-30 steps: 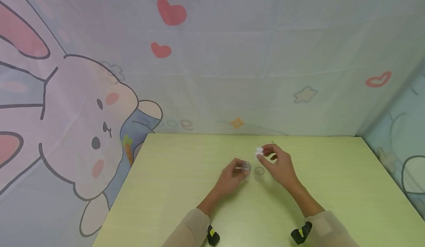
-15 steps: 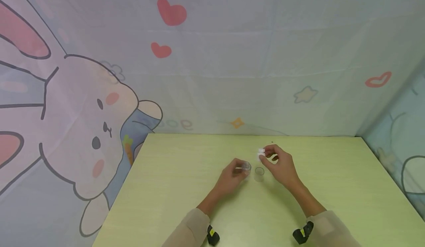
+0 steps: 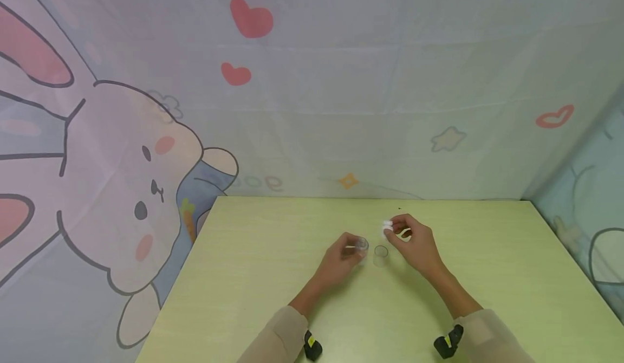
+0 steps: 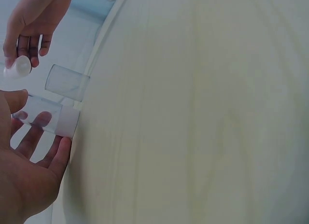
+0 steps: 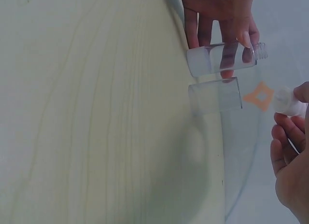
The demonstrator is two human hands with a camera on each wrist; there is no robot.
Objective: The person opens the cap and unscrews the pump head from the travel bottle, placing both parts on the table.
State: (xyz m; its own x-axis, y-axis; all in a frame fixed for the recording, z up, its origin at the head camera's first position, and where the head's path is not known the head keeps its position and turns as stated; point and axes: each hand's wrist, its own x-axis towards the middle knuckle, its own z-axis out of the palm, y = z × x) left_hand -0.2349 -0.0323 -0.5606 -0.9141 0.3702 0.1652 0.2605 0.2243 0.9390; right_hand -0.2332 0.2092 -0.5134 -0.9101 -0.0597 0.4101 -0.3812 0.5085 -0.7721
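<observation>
My left hand grips a small clear bottle, upright on the table. Its lower end is white, and its threaded neck shows bare in the right wrist view. Between thumb and fingers, my right hand pinches a white cap, held in the air to the right of the bottle and apart from it. A clear open-topped cylinder, perhaps an overcap, stands on the table between the hands, close beside the bottle. The left wrist view shows the cap's round white end; its far side is hidden by the fingers.
The pale yellow-green table reaches back to a cloth wall printed with a rabbit and hearts. A tiny dark speck lies near the table's back edge. Both wrists carry black camera mounts.
My right hand has shifted slightly to the right and a little nearer to me, taking the white cap along. The left hand, the bottle and the clear cylinder have stayed put.
</observation>
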